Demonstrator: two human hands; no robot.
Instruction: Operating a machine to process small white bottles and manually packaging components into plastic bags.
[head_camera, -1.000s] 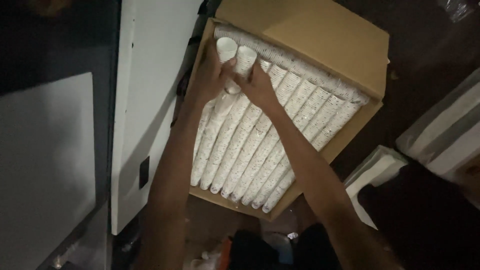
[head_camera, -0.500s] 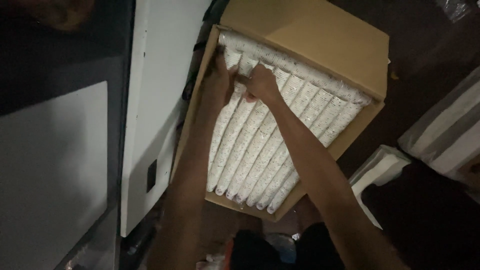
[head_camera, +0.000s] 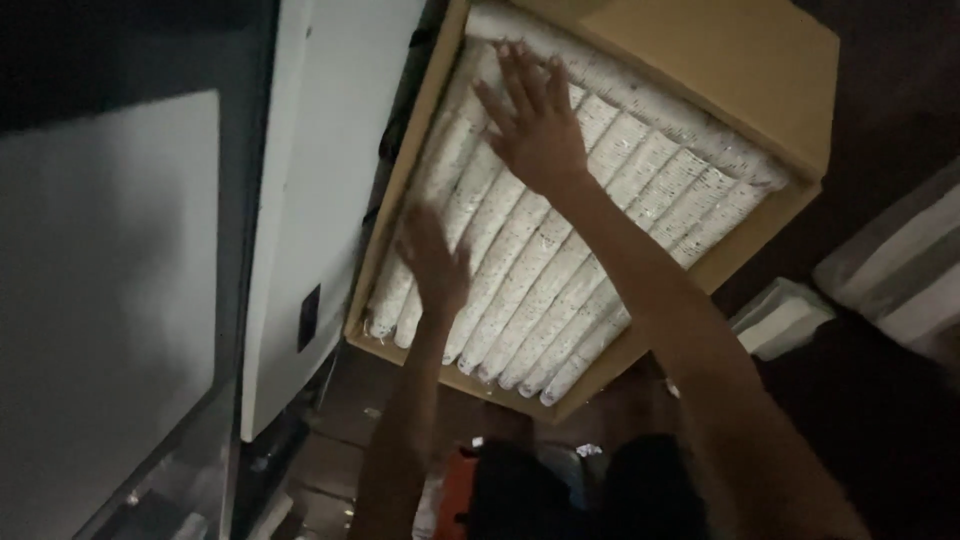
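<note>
1. A tall white cabinet (head_camera: 330, 180) is seen on the left side of the view, standing just beside the box; a small dark patch is set low on its face.
2. An open cardboard box (head_camera: 700, 70) is seen in the upper middle, with one brown flap folded back along its far side.
3. The box is filled by long white sleeves of stacked paper cups (head_camera: 560, 260), laid side by side in a slanting row, with one further sleeve lying across their far ends.
4. The right hand (head_camera: 535, 125) is held flat over the far part of the sleeves, palm down, fingers spread wide and straight; nothing is gripped. Whether the palm is pressed on the sleeves or held just above them cannot be told.
5. The left hand (head_camera: 432, 265) is placed over the near left sleeves, close to the box's left wall, fingers loosely extended and holding nothing; it is blurred, so contact cannot be judged.
6. A small orange object (head_camera: 455, 495) is seen at the bottom edge, below the box, too dim to be identified.
</note>
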